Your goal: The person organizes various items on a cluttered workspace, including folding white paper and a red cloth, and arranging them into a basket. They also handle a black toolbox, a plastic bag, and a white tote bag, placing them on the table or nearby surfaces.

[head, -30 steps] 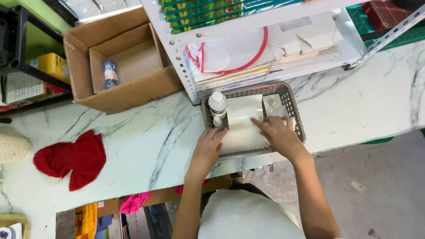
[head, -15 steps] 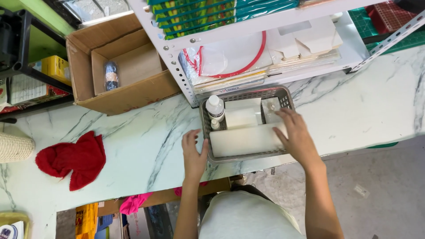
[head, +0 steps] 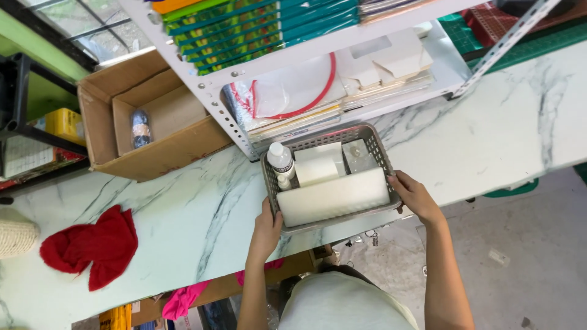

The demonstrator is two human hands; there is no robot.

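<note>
Change noted: a second ago both hands lie on top of the contents, pressing on the pale block inside; half a second ago they part toward the rim. Now they sit outside the grey plastic mesh basket (head: 367, 135), one at each short end. Judgement: arranging inside appears finished and the grip is on the basket itself; the basket sits slightly lower in view than before, though the camera may account for that.

Left hand (head: 266, 227): fingers curled around the basket's near-left corner, closed on the rim. Right hand (head: 413, 194): fingers wrapped against the right end wall, thumb on top of the rim, closed on it.

Basket position: on the white grey-veined marble-pattern tabletop (head: 183, 214), near its front edge, just in front of the white metal shelf unit (head: 244, 67).

Contents: long white rectangular foam-like block (head: 333, 197) along the front wall; smaller white box (head: 317, 168) behind it; small clear packet (head: 358, 156) at back right; white-capped bottle with dark label band (head: 280, 160) at back left.

Surroundings: open brown cardboard carton (head: 147, 131) to the left, holding one dark-labelled bottle (head: 140, 128); green-and-teal flat packages (head: 257, 27) stacked on the upper shelf; red-edged clear bags (head: 287, 91) and flat white cartons (head: 391, 64) on the lower one. Crumpled red cloth (head: 92, 247) well apart, left.
</note>
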